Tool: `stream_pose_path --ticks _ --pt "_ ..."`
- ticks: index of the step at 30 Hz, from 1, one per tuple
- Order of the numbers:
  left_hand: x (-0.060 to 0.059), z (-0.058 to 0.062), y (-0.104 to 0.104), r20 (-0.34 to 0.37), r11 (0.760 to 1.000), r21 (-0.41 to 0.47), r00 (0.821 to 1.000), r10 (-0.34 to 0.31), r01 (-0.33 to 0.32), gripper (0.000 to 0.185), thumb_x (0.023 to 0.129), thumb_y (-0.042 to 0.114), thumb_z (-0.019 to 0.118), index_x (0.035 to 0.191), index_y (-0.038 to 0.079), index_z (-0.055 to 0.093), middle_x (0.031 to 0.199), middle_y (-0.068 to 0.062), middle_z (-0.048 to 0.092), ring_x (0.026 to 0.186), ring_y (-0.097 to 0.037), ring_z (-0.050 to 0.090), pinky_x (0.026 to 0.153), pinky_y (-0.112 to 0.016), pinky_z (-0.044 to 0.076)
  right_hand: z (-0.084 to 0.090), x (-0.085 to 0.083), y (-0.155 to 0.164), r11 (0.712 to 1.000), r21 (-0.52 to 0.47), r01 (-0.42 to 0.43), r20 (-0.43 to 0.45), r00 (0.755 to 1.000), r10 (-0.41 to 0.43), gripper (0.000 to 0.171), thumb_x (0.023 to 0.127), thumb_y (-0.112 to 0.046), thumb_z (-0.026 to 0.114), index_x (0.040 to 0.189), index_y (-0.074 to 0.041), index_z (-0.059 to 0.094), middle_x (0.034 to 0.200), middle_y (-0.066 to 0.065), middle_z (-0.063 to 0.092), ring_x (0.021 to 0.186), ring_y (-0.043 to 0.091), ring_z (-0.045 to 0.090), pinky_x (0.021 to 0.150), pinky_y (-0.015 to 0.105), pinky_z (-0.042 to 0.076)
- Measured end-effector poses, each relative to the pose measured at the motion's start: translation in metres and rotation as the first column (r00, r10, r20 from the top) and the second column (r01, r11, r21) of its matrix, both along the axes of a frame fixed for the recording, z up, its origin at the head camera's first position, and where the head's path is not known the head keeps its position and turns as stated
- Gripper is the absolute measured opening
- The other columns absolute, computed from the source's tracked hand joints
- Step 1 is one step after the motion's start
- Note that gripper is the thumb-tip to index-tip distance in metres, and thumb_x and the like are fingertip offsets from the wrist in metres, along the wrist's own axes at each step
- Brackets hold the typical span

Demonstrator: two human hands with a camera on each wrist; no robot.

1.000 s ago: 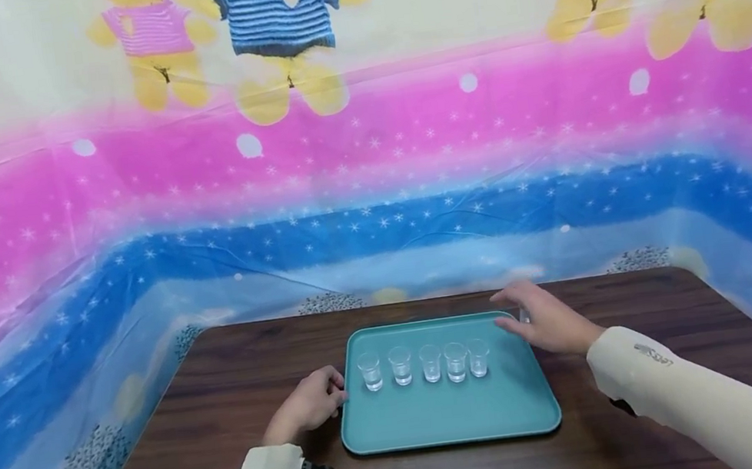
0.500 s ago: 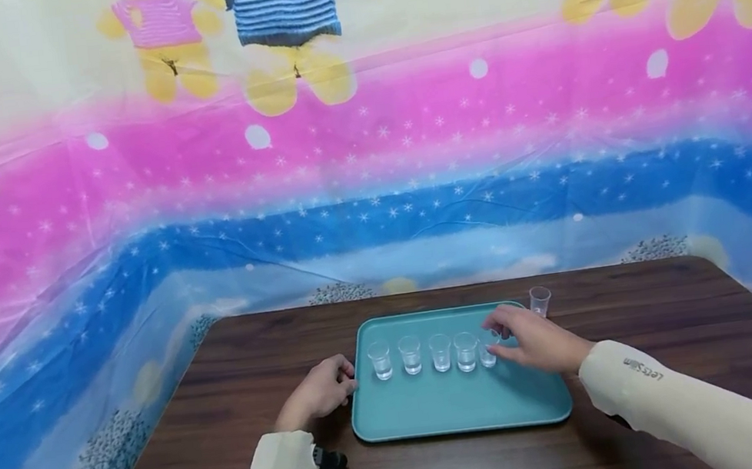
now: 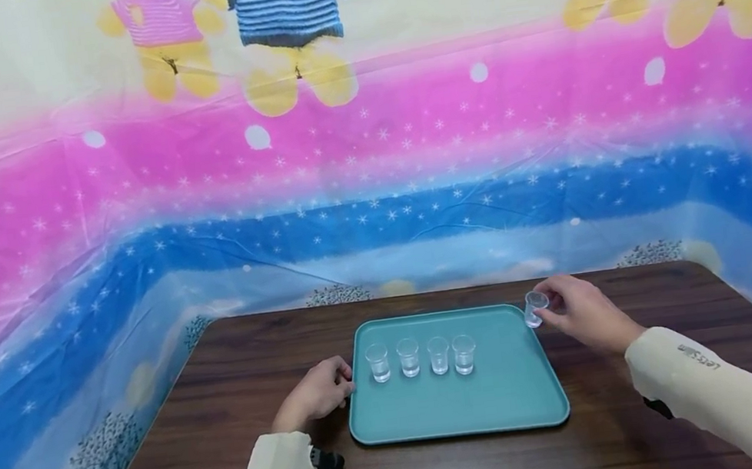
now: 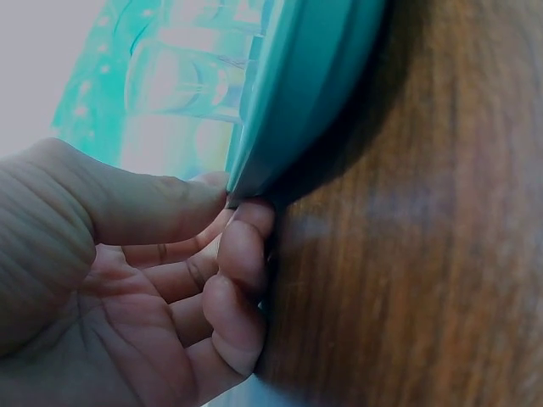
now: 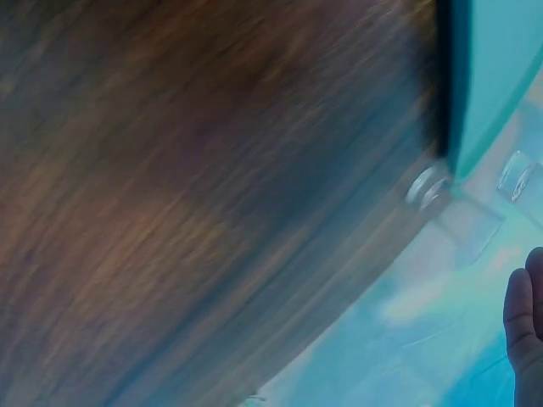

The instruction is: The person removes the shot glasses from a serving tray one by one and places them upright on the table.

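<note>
My left hand [image 3: 313, 392] pinches the left rim of a teal tray [image 3: 460, 418], thumb on top and fingers curled beneath in the left wrist view. Several small clear shot glasses, among them one [image 3: 463, 354] at the right end, stand in a row on the tray. At the tray's far right corner my right hand [image 3: 583, 311] holds another shot glass [image 3: 535, 309] between thumb and fingers. The right wrist view shows this held glass [image 5: 515, 175] raised, and one more shot glass [image 5: 428, 186] standing on the table by the tray corner.
The dark wooden table [image 3: 227, 391] carries the tray and ends at a straight far edge. Behind it hangs a printed cloth [image 3: 366, 150] in cream, pink and blue, which also wraps both sides.
My right hand reached over the tray, took the rightmost shot glass of the row and moved it right to the far corner. My left hand stays at the tray's left rim.
</note>
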State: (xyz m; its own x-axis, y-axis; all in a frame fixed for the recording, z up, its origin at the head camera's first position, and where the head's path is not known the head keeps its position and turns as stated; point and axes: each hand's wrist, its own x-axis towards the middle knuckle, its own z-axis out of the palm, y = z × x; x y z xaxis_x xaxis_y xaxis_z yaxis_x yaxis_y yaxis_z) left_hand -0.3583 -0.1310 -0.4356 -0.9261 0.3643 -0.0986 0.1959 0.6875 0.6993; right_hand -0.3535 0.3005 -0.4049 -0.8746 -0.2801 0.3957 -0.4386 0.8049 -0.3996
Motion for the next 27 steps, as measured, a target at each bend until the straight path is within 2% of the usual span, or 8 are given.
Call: stream_pose_path --ticks 6,15,20,27 --pt "0.000 -0.002 -0.002 -0.007 1.000 -0.002 1.000 0.001 -0.001 0.005 0.094 0.002 0.055 0.099 0.001 0.053 0.074 -0.009 0.053 0.062 -0.021 0.053 0.058 -0.035 0.042 -0.010 -0.003 0.014 0.998 -0.008 0.069 0.019 0.997 -0.068 0.028 0.086 -0.012 0.069 0.109 0.002 0.061 0.093 0.008 0.059 0.081 0.020 0.059 0.066 0.037 0.051" --pt "-0.002 -0.003 -0.002 -0.013 1.000 0.004 1.000 -0.014 0.014 0.005 0.094 0.001 0.055 0.098 0.001 0.052 0.075 -0.008 0.053 0.063 -0.021 0.054 0.058 -0.035 0.043 -0.025 -0.005 0.019 0.994 -0.007 0.107 0.073 0.992 -0.106 0.031 0.086 -0.011 0.069 0.112 0.003 0.059 0.095 0.011 0.059 0.083 0.021 0.061 0.068 0.039 0.052" --pt "-0.001 -0.001 -0.003 -0.011 1.000 0.004 1.000 -0.015 0.015 0.005 0.094 0.002 0.055 0.098 0.001 0.052 0.074 -0.008 0.053 0.062 -0.021 0.054 0.058 -0.035 0.042 -0.031 -0.007 0.018 0.993 -0.009 0.117 0.066 0.991 -0.117 0.032 0.086 -0.011 0.070 0.112 0.004 0.059 0.098 0.015 0.060 0.085 0.024 0.062 0.069 0.041 0.052" --pt "0.000 0.000 -0.002 -0.005 1.000 -0.001 1.000 -0.007 0.007 0.005 0.093 0.002 0.056 0.097 0.002 0.053 0.074 -0.007 0.053 0.062 -0.020 0.053 0.059 -0.035 0.042 -0.035 -0.008 0.020 0.993 -0.006 0.116 0.007 0.993 -0.116 0.033 0.083 -0.013 0.073 0.110 0.002 0.060 0.097 0.012 0.058 0.084 0.024 0.060 0.069 0.043 0.052"
